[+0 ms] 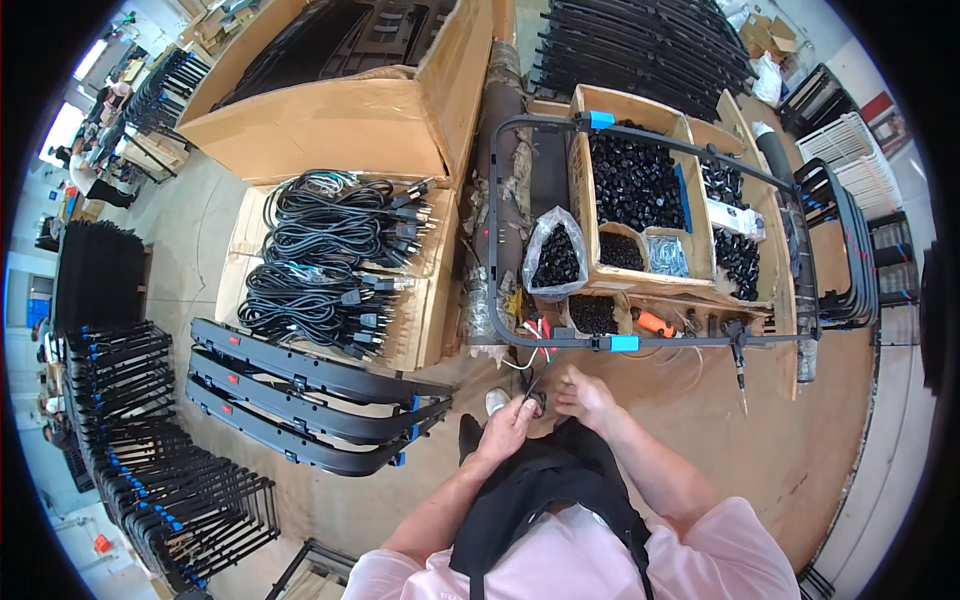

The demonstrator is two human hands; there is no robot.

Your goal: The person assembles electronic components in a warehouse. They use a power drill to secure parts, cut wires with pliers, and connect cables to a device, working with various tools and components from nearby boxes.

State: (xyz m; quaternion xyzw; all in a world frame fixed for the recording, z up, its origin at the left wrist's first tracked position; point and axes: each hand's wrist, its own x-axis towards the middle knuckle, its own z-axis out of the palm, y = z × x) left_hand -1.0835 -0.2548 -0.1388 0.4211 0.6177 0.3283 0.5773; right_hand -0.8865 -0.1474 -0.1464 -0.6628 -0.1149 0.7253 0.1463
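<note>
My left hand is closed around a thin black cord that runs up toward the near edge of a black tubular frame. Beside it, my right hand has its fingers loosely apart and holds nothing that I can see. Red and white wires lie at the frame's near left corner, just beyond my hands. The rounded black frame with blue clips rests around and across a wooden bin of small black parts.
Coiled black power cords lie on cardboard at left, above stacked curved black panels. A clear bag of black parts, an orange-handled tool and a hanging dark power driver are nearby. A large carton stands behind.
</note>
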